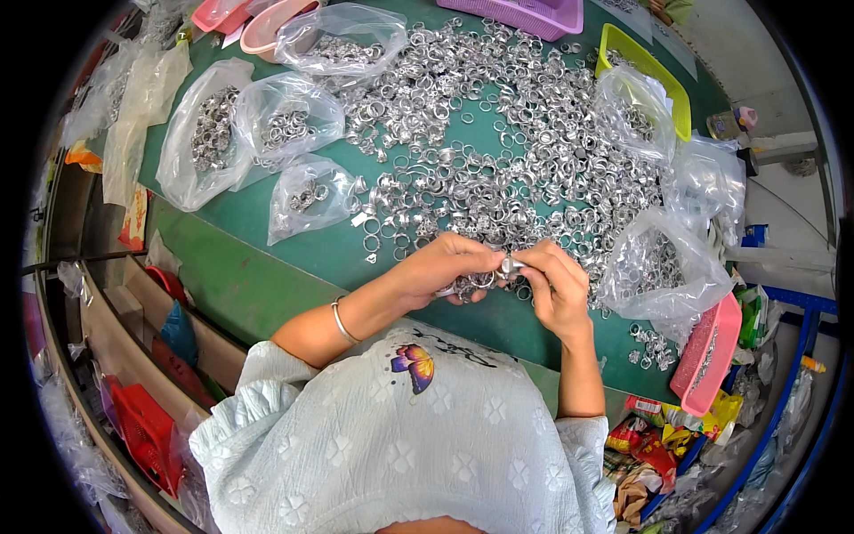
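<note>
A bare strip of the green tabletop (267, 276) lies open to the left of the hands, while the dense heap of loose silver metal rings (498, 142) and the clear plastic bags of rings (663, 267) crowd the middle and right.

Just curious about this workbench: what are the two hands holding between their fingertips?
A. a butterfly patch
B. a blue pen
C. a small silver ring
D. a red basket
C: the left hand and right hand meet on a small silver ring, above the ring pile on the green table.
</note>
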